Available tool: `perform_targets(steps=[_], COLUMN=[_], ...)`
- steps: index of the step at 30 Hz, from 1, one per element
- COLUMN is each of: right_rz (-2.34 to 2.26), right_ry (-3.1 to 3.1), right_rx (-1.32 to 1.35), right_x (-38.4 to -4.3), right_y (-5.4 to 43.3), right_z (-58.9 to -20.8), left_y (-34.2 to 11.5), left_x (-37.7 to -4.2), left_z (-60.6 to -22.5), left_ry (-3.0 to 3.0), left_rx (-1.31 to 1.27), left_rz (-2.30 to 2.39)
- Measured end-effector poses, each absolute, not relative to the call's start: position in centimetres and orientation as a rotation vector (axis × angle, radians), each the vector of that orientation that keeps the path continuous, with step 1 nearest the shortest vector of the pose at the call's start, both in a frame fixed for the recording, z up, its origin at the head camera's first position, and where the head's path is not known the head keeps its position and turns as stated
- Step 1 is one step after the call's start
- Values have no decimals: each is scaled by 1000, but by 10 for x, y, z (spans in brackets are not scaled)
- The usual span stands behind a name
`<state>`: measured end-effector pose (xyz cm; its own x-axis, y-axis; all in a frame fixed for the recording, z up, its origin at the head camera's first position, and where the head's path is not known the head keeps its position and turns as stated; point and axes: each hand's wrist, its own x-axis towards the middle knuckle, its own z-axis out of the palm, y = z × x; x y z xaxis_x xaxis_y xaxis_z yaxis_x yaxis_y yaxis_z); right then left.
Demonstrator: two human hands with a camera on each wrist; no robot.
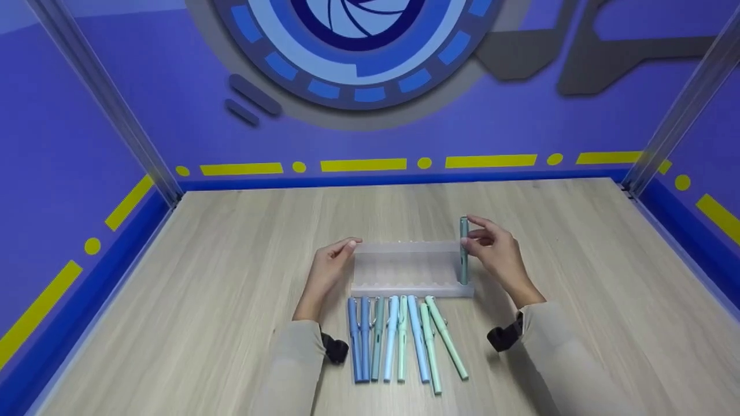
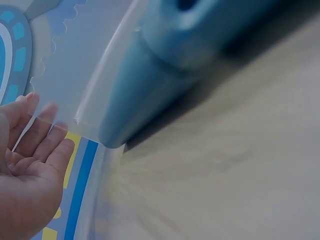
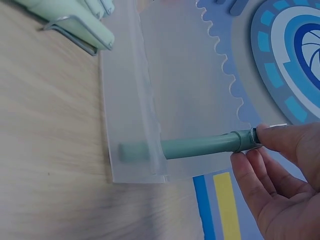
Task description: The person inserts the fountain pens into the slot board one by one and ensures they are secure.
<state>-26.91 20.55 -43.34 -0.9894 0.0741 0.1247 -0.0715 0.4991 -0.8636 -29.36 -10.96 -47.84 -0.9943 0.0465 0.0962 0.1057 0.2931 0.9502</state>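
Note:
A translucent pen rack [image 1: 410, 267] with a scalloped edge stands on the table. At its upper left corner, my left hand [image 1: 330, 267] pinches the edge between thumb and fingers; some of those fingers show through the plastic in the left wrist view. My right hand [image 1: 496, 252] pinches the upper part of a grey-green pen [image 3: 200, 147] at the rack's right end. This pen is upright, its lower end behind the rack's frosted front lip. A row of pens in blue [image 1: 365, 341], teal [image 1: 377, 341], light blue [image 1: 418, 341] and mint green [image 1: 448, 341] lies before the rack.
The wood-grain table [image 1: 231, 300] is bordered at the back and sides by blue panels [image 1: 144, 133] with yellow marks. Metal posts [image 1: 115, 110] rise at the back corners. Black wrist straps [image 1: 334, 348] sit at both sleeves, close beside the pens on the left.

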Motion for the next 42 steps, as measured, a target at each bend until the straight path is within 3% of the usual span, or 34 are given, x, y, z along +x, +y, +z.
perform_targets(steps=[29,42], right_rz=[1685,1658], right_ry=[-2439,-2628], right_rx=[-68,147], right_x=[-244,-223], right_y=[212,188], right_z=[-427,-427], left_y=[-108,-109], left_x=[-292,-293], left_z=[-479,-478], left_ry=[-2491,-2489], left_rx=[-113,-120], left_rz=[-1871,-1853])
